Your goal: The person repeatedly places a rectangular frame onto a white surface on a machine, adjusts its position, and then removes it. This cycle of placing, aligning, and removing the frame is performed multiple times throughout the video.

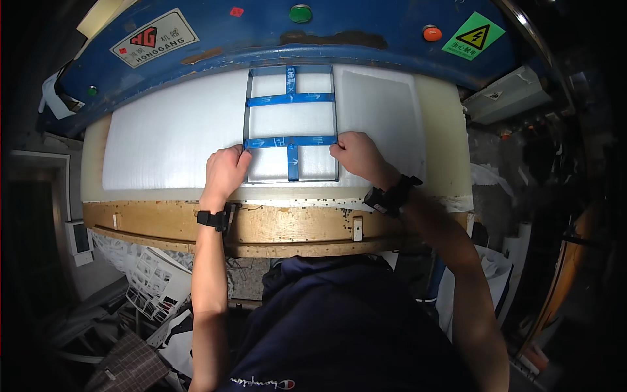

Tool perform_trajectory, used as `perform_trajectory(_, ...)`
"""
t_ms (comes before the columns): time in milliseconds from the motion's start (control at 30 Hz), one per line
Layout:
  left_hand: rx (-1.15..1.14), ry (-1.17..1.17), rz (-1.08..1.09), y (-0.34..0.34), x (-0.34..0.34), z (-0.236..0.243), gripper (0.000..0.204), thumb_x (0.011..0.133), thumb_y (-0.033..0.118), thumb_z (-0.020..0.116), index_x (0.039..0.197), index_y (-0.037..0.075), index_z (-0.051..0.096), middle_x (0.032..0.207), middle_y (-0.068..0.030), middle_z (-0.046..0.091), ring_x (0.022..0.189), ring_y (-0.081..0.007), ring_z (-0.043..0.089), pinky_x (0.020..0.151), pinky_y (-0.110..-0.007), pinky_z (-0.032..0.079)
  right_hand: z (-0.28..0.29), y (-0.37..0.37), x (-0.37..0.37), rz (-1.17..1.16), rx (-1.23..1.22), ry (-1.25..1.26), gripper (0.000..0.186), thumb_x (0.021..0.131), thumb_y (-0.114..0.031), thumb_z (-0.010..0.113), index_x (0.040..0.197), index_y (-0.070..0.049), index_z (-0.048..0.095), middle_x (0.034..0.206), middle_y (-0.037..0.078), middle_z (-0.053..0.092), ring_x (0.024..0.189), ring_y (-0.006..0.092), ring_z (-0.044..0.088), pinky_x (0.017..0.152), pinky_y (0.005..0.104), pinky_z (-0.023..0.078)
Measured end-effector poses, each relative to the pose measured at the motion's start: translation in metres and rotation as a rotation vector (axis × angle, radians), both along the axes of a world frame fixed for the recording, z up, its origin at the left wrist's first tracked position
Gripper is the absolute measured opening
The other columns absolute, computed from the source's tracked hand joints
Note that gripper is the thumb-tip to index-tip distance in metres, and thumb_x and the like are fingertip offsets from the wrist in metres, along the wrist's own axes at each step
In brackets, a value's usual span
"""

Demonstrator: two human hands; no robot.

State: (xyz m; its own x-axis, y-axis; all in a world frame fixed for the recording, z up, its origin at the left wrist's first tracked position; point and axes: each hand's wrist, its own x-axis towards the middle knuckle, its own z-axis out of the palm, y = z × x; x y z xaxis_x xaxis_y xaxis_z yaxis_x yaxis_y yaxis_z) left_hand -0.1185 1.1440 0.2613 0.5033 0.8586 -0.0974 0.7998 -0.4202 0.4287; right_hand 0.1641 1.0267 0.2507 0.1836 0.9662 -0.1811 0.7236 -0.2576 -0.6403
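Observation:
A rectangular cutting die (290, 141), a thin dark metal frame with blue crossbars marked in white, lies flat on a white sheet (176, 137). My left hand (226, 171) is closed on its left edge, near the end of the lower crossbar. On the opposite edge, at about the same height, my right hand (360, 157) grips the frame with curled fingers. White sheet shows through the die's openings. Right of the die lies a greyish translucent sheet (381, 121). Both wrists wear black straps with small devices.
Behind the work surface stands a blue machine (248, 32) with a green button (300, 14) and an orange-red button (432, 33). A wooden front rail (281, 225) runs along the near side. White cut-out scrap (160, 281) lies below left; a grey box (509, 95) is at the right.

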Motion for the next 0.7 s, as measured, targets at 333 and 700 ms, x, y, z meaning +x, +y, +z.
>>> perform_trajectory(333,0.008,-0.091,-0.002,-0.002,0.001,-0.031,0.036,0.093,0.03,0.053,0.076,0.0,0.064,0.069,-0.0241,0.063,0.07,-0.0447,0.062,0.069,-0.051,0.049,-0.009,-0.006,-0.007,-0.055,0.092,-0.041,0.027,0.089,-0.017,0.059,0.074,0.005,0.064,0.075,0.024,0.065,0.073,0.042,0.065,0.071,0.0487,0.054)
perform_trajectory(700,-0.107,-0.137,0.077,-0.001,0.009,-0.031,0.033,0.092,0.03,0.058,0.077,0.001,0.063,0.065,-0.0203,0.06,0.063,-0.0401,0.059,0.062,-0.046,0.047,-0.011,-0.011,0.004,-0.049,-0.002,0.029,0.029,0.089,-0.025,0.063,0.078,0.002,0.065,0.075,0.022,0.066,0.073,0.0409,0.066,0.069,0.0485,0.053)
